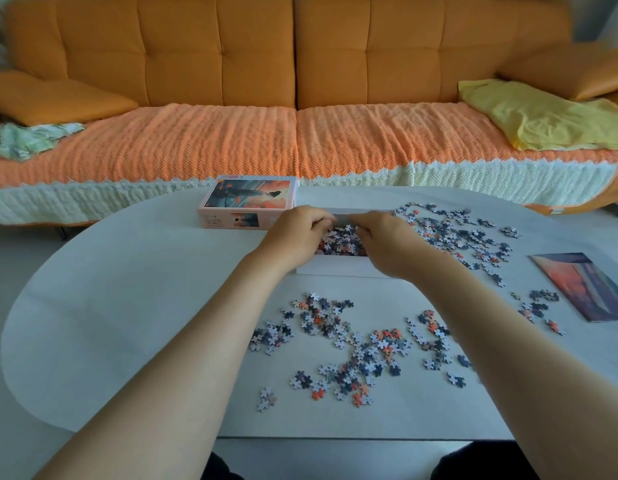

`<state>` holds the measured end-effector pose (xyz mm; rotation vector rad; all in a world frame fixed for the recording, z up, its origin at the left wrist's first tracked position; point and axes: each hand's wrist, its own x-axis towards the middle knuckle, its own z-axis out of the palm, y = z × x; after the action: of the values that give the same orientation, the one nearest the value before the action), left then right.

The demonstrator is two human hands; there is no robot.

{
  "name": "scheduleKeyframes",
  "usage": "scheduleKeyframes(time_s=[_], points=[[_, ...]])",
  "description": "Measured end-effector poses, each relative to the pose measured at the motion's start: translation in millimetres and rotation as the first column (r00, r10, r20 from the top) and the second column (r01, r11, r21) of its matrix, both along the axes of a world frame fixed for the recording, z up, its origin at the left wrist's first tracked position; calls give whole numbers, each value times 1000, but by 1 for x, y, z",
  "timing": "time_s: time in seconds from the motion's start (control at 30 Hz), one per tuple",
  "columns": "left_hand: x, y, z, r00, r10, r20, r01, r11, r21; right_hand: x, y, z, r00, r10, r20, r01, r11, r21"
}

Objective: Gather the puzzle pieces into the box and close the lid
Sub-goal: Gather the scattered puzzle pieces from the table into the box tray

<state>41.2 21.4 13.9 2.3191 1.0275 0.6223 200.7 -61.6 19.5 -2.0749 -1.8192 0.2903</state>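
Puzzle pieces [352, 348] lie scattered across the white worktop [127, 289] and heaped inside the open box [338, 267], where the left hand [295, 235] and right hand [387, 245] meet, fingers curled downward; whether they pinch pieces cannot be told. Its lid [248, 202] sits just beside.

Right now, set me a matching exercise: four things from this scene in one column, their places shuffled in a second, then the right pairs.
Things
1. box lid
2. printed sunset picture
3. yellow cloth
4. green patterned cloth

Places
A. on the sofa seat, right end
B. on the table, just left of the open box
C. on the sofa seat, left end
D. flat on the table near its right edge

Pairs: 1-B, 2-D, 3-A, 4-C
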Motion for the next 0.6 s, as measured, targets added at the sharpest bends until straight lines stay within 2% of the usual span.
scheduleKeyframes(time_s=[0.07,0.2,0.3,0.37,0.5,0.6], points=[[-6,1,-1,998,-20,-67,23,998,51,-1,-5,1,998,65,-12,-65,998,-1],[-20,-2,-10,974,-81,-211,121,975,185,-7,-12,-8,971,230,65,-214,959,-185],[-26,-11,-14,969,-94,-228,158,947,282,-6,-8,-13,960,190,205,-135,957,-257],[-27,-16,-16,953,-101,-284,184,942,280,-5,-8,-13,961,158,225,-94,958,-272],[-20,-14,-15,877,-115,-466,262,928,264,-2,-10,-11,978,141,154,-101,966,-239],[-10,-11,-14,840,-148,-523,295,932,211,-4,-10,-12,976,176,130,-136,954,-267]])
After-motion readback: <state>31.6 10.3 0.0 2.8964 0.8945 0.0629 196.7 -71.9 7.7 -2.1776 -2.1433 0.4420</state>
